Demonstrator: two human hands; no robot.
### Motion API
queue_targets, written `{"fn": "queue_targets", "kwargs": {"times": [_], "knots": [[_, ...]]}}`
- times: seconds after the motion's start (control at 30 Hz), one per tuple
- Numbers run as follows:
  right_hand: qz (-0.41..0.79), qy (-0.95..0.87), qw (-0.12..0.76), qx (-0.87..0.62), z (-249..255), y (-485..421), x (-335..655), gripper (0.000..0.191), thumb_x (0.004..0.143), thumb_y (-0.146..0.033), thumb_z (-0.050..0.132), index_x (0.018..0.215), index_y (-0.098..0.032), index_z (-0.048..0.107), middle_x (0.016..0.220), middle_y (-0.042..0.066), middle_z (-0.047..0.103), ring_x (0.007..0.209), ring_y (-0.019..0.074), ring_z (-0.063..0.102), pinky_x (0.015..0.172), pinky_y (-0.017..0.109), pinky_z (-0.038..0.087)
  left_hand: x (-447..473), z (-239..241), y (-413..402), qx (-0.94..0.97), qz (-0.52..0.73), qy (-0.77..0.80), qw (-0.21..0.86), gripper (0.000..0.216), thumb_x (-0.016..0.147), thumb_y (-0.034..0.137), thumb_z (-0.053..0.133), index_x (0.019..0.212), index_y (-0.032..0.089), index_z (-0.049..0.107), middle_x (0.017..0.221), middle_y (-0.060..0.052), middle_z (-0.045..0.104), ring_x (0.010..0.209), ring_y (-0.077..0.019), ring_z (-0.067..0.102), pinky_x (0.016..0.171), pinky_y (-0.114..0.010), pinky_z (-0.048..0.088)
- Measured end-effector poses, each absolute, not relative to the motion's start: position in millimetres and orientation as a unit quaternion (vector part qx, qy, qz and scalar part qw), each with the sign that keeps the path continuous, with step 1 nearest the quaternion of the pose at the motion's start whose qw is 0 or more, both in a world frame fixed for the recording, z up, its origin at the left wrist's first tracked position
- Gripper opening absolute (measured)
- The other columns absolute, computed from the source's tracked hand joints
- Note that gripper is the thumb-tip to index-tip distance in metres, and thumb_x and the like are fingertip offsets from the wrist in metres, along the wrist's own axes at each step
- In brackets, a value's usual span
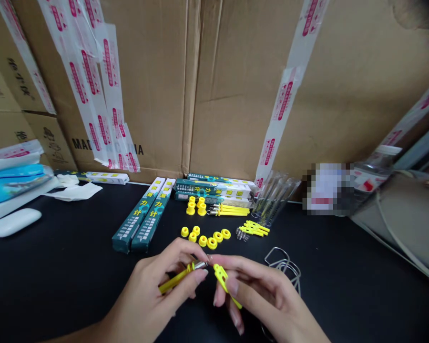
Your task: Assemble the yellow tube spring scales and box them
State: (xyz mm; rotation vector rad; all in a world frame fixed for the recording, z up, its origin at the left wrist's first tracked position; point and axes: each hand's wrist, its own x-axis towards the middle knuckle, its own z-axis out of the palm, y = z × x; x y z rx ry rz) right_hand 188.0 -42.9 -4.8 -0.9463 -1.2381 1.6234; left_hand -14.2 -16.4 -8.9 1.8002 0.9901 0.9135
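Observation:
My left hand (160, 281) is closed around a yellow rod (175, 282) with a small collar and a silvery metal spring at its tip. My right hand (260, 290) pinches a flat yellow slotted piece (220, 275) between thumb and fingers. The spring end and the slotted piece's rounded end are close together, with a narrow gap between them. Just beyond the hands lie several yellow ring caps (211, 243). Small coil springs (242, 234) and more slotted yellow pieces (259, 227) rest to the right. Bent metal wire loops (284, 262) sit behind my right hand, partly hidden by it.
Long green-and-white boxes (139, 216) lie left of centre, with others (214, 188) stacked behind. Yellow rods with metal hooks (232, 210) and clear tubes (273, 197) are farther back. A white case (14, 222) lies left; a bottle (370, 176) and bag (403, 219) stand right. Cardboard (229, 95) walls the back.

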Motion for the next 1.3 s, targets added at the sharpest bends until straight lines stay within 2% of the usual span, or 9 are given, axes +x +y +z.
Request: {"fn": "queue_targets", "kwargs": {"times": [0.23, 0.37, 0.47, 0.57, 0.63, 0.77, 0.97, 1.13, 1.3], "knots": [[0.706, -0.416, 0.447, -0.359, -4, -42, 181, 0.032, 0.087, -0.043, 0.072, 0.104, -0.016, 0.074, 0.07, 0.001, 0.059, 0.053, 0.0083, 0.048, 0.049, 0.021, 0.041, -14, -11, -21, 0.709, 0.375, 0.419, 0.427, 0.017, 0.093, 0.033, 0.06, 0.106, 0.029, 0.049, 0.074, 0.007, 0.07, 0.061, -0.0107, 0.069, 0.049, -0.013, 0.047], [0.722, -0.359, 0.465, -0.365, -5, -41, 179, 0.033, 0.083, -0.05, 0.072, 0.088, -0.018, 0.067, 0.059, -0.008, 0.037, 0.049, 0.0064, 0.027, 0.043, 0.018, 0.025, -12, -9, -21, 0.712, 0.375, 0.423, 0.416, 0.011, 0.092, 0.031, 0.06, 0.1, 0.026, 0.054, 0.071, 0.006, 0.069, 0.058, -0.0111, 0.068, 0.054, -0.016, 0.051], [0.658, -0.424, 0.454, -0.427, -6, -42, 182, 0.041, 0.086, -0.06, 0.064, 0.083, -0.02, 0.06, 0.058, -0.01, 0.027, 0.048, 0.0067, 0.018, 0.044, 0.02, 0.016, -12, -8, -22, 0.715, 0.38, 0.419, 0.411, 0.009, 0.092, 0.032, 0.059, 0.095, 0.024, 0.058, 0.072, 0.004, 0.07, 0.054, -0.0106, 0.066, 0.055, -0.017, 0.052], [0.517, -0.562, 0.427, -0.484, -7, -44, 182, 0.038, 0.089, -0.058, 0.062, 0.088, -0.02, 0.06, 0.062, -0.006, 0.042, 0.054, 0.0088, 0.031, 0.048, 0.022, 0.024, -13, -8, -23, 0.72, 0.372, 0.417, 0.412, 0.011, 0.092, 0.033, 0.059, 0.093, 0.023, 0.06, 0.074, 0.001, 0.072, 0.056, -0.0117, 0.067, 0.054, -0.018, 0.053], [0.479, -0.602, 0.401, -0.497, -8, -45, 181, 0.033, 0.09, -0.054, 0.062, 0.092, -0.02, 0.061, 0.066, -0.004, 0.049, 0.055, 0.0097, 0.035, 0.05, 0.024, 0.026, -13, -9, -24, 0.726, 0.369, 0.417, 0.404, 0.011, 0.091, 0.033, 0.061, 0.09, 0.023, 0.06, 0.071, 0.002, 0.072, 0.055, -0.0118, 0.066, 0.054, -0.018, 0.053], [0.501, -0.583, 0.389, -0.508, -10, -45, 178, 0.033, 0.088, -0.054, 0.063, 0.089, -0.021, 0.066, 0.065, -0.003, 0.05, 0.055, 0.0106, 0.031, 0.048, 0.025, 0.022, -13, -12, -25, 0.737, 0.383, 0.414, 0.372, 0.019, 0.09, 0.034, 0.063, 0.078, 0.023, 0.054, 0.064, 0.004, 0.068, 0.049, -0.0106, 0.062, 0.049, -0.017, 0.051], [0.505, -0.577, 0.386, -0.513, -12, -44, 178, 0.033, 0.087, -0.054, 0.063, 0.09, -0.022, 0.069, 0.072, -0.001, 0.057, 0.06, 0.0121, 0.037, 0.05, 0.023, 0.028, -12, -13, -24, 0.749, 0.364, 0.417, 0.363, 0.021, 0.091, 0.034, 0.061, 0.075, 0.022, 0.054, 0.067, 0.003, 0.071, 0.05, -0.011, 0.064, 0.049, -0.017, 0.05], [0.445, -0.618, 0.387, -0.521, -13, -46, 179, 0.032, 0.09, -0.051, 0.059, 0.088, -0.021, 0.069, 0.074, 0.001, 0.063, 0.061, 0.0134, 0.046, 0.053, 0.022, 0.039, -11, -13, -24, 0.736, 0.35, 0.417, 0.402, 0.02, 0.092, 0.035, 0.059, 0.077, 0.022, 0.055, 0.068, 0.002, 0.072, 0.048, -0.0103, 0.063, 0.046, -0.017, 0.049], [0.341, -0.683, 0.372, -0.527, -11, -48, 180, 0.029, 0.095, -0.046, 0.054, 0.087, -0.021, 0.068, 0.065, -0.001, 0.063, 0.051, 0.0122, 0.048, 0.047, 0.022, 0.036, -11, -14, -23, 0.716, 0.322, 0.424, 0.451, 0.022, 0.093, 0.038, 0.057, 0.078, 0.022, 0.051, 0.065, 0.002, 0.07, 0.049, -0.0105, 0.062, 0.033, -0.014, 0.038]]}}
